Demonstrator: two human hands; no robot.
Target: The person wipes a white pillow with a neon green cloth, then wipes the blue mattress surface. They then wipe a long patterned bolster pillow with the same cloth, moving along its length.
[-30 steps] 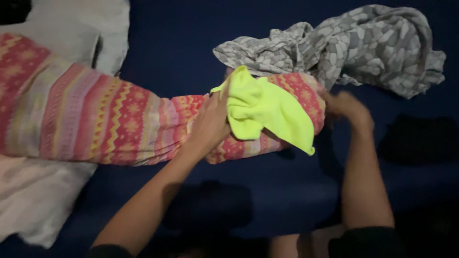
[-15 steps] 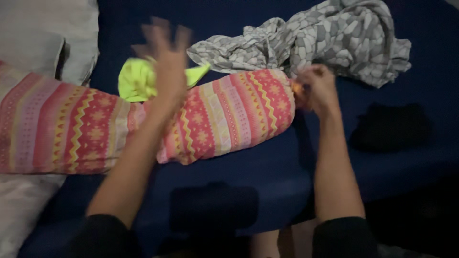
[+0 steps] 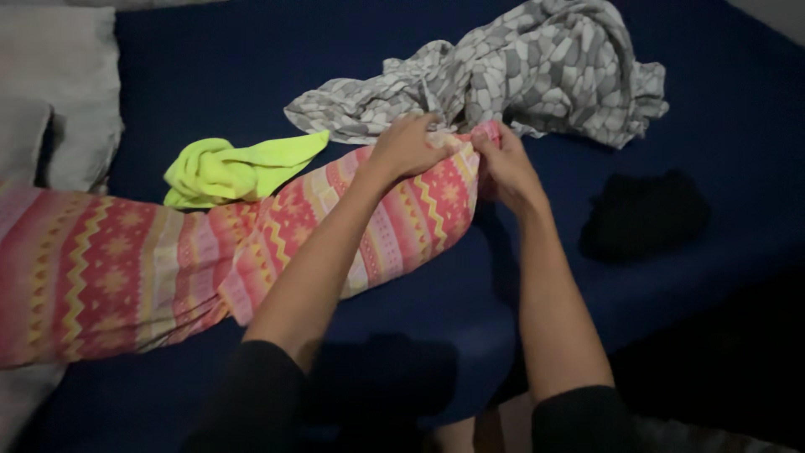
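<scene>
Both hands work at the far end of a long pink patterned bolster (image 3: pixel 168 260), which lies across a bed covered with a dark blue sheet (image 3: pixel 218 75). The left hand (image 3: pixel 408 147) rests on top of that end, its fingers curled down and pinching the striped fabric. The right hand (image 3: pixel 506 168) is closed on the very tip of the cover, gripping the bunched cloth just beside the left one. The bolster stretches from the hands away to the left edge of the view, passing under the left forearm.

A bright yellow-green cloth (image 3: pixel 231 170) lies crumpled on the sheet, touching the bolster's far side. A grey and white patterned garment (image 3: pixel 537 75) is heaped just beyond the hands. A small black cloth (image 3: pixel 641 214) sits to the right, apart from them. A pale pillow (image 3: pixel 59 92) lies at the upper left.
</scene>
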